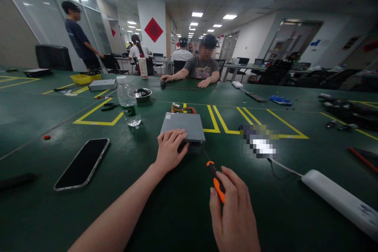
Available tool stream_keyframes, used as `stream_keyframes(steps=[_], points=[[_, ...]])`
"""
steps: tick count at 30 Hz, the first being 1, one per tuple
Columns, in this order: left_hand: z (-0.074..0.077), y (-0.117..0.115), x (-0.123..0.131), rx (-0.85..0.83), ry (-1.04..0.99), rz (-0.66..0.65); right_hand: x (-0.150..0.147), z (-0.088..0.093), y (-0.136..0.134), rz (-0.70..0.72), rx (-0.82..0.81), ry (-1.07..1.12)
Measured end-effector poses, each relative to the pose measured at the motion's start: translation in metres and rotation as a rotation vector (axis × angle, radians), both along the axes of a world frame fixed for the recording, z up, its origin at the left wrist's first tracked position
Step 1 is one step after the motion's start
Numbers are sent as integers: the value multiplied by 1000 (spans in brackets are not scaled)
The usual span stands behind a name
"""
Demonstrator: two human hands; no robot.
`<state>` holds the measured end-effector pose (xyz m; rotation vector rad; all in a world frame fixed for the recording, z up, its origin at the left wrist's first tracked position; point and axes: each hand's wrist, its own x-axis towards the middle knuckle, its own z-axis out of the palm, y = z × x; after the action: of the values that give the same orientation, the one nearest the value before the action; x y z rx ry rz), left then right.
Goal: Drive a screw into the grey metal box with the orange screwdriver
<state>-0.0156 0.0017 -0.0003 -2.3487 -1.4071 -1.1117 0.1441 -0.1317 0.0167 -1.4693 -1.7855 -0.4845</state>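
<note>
The left hand [169, 149] is resting close-set fingers, thumb apart, on a flat, grey metal box [189, 123] lying under and beyond the fingertips; it is likely feeling stiff, heavy, best gripped along both sides. The right hand [234, 204] is pinching an orange-and-black screwdriver [217, 184].

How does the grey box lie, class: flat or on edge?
Flat: the grey box shows its broad face upward, the left hand resting on it.
</note>
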Motion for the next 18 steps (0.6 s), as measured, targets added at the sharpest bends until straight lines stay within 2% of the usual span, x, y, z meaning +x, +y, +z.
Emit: stream_keyframes(steps=[4, 9, 15, 18], points=[[0, 0, 0, 4, -5, 0, -3, -4, -1, 20, 47, -59], [-1, 0, 1, 4, -10, -2, 2, -2, -2, -4, -48, -33], [-1, 0, 1, 5, -19, 3, -3, -7, -1, 2, 47, -63], [-1, 0, 1, 2, -16, 5, 2, -3, -1, -33, -6, -57]])
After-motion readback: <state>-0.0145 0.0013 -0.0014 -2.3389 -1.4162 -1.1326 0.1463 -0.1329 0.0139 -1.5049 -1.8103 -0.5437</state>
